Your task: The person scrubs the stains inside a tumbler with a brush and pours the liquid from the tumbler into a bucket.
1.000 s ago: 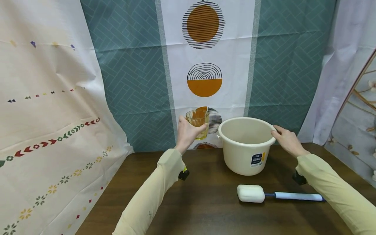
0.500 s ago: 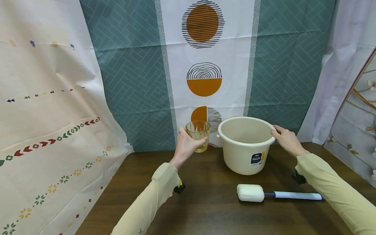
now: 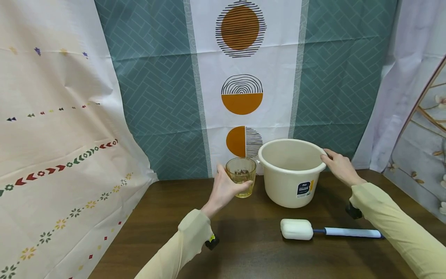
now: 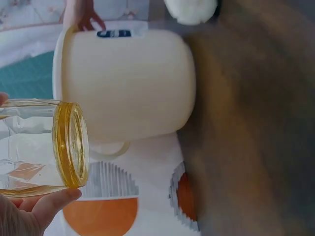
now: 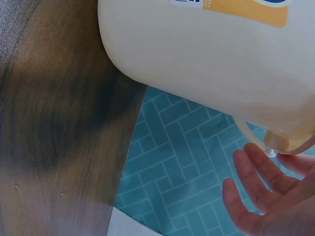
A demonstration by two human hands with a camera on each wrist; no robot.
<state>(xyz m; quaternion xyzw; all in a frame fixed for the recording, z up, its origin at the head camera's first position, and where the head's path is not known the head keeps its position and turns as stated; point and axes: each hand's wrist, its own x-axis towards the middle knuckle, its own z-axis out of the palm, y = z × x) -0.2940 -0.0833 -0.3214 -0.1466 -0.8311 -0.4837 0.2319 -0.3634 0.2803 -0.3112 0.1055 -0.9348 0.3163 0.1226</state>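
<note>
My left hand grips a clear yellow glass tumbler by its side, thumb across the front. The tumbler is upright, mouth up, just left of the cream bucket. In the left wrist view the tumbler's thick base shows raised above the tabletop. The bucket stands upright on the table, a dark label on its front. My right hand holds the bucket's rim at the right side. In the right wrist view the other fingers spread loosely beside the bucket's handle.
A brush with a white sponge head and a pale blue grip lies on the brown wooden table, in front of the bucket. Patterned curtains hang close behind the table and along both sides.
My left hand has lowered the tumbler, lately shifting it slightly right and nearer to me, beside the bucket. My right hand, the bucket and the brush have stayed in place.
</note>
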